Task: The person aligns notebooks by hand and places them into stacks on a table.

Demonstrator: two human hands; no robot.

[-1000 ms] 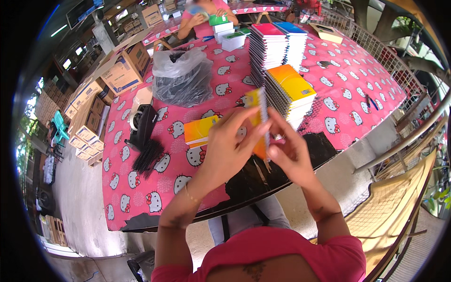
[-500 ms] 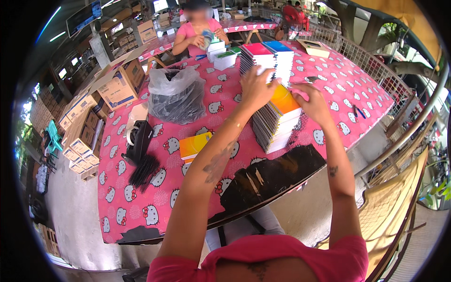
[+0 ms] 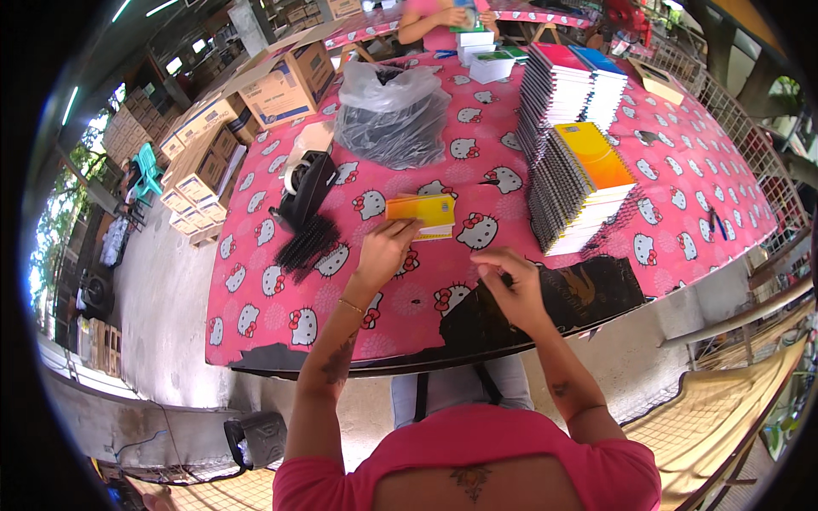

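Note:
A small pile of yellow-orange notebooks (image 3: 436,209) lies on the table in front of me. My left hand (image 3: 390,249) has its fingers closed on the near left edge of that pile. Bent but apart, the fingers of my right hand (image 3: 515,289) hold nothing visible; it hovers over the table's near side, between the small pile and a tall stack. That stack of spiral-bound yellow-orange notebooks (image 3: 588,166) stands to the right. Behind it rise stacks of red-covered notebooks (image 3: 558,81) and blue-covered notebooks (image 3: 603,77).
A black tape dispenser (image 3: 308,189) and black wire spirals (image 3: 307,247) lie at the left, before a plastic bag (image 3: 392,119) of dark contents. Cardboard boxes (image 3: 285,85) stand beyond. Across the table a person (image 3: 439,25) handles something near white pads. Pens (image 3: 720,223) lie far right.
Both my hands have left the tall yellow-orange stack and come nearer to me. My left hand has reached the small notebook pile; my right hangs apart. The view has shifted too.

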